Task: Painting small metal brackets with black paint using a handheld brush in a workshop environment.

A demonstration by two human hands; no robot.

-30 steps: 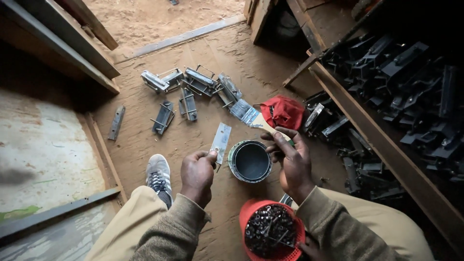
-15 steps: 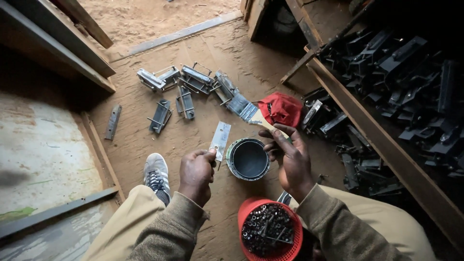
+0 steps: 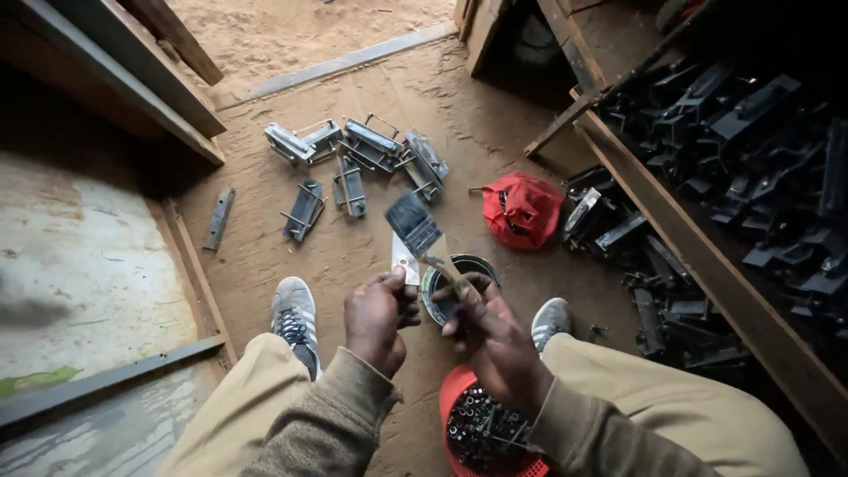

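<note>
Your brush (image 3: 413, 225) has come up — a second ago its bristles lay low, out past the can (image 3: 459, 287) towards the red cloth (image 3: 521, 209), and now they stand raised above the can's far-left rim, dark and loaded-looking. Your right hand (image 3: 490, 331) has swung in with it, from beside the can to right over its near edge, fingers wrapped shut round the handle. Your left hand (image 3: 378, 318) has hardly shifted: it stays just left of the can, fingers pinched closed on the small metal plate (image 3: 404, 262), which stands upright with its top close under the brush's ferrule. Brush and plate have been brought together, so I'd judge the plate is about to be coated, or is being coated now — whether the bristles touch it, I cannot tell.

Outward from the can: the red basket (image 3: 481, 428) of small dark hardware sits just nearer you, between your knees. Your shoes (image 3: 294, 314) flank the can, one to its left, one to its right. The cloth lies just beyond it to the right. Farther off, beyond and to the left, grey metal latches (image 3: 353, 155) lie scattered on the sandy floor (image 3: 265, 256), with one flat strip (image 3: 219, 218) well out to the left. To the right of the can, past a wooden rail (image 3: 707, 274), black parts (image 3: 733, 124) are heaped, looking already painted.
</note>
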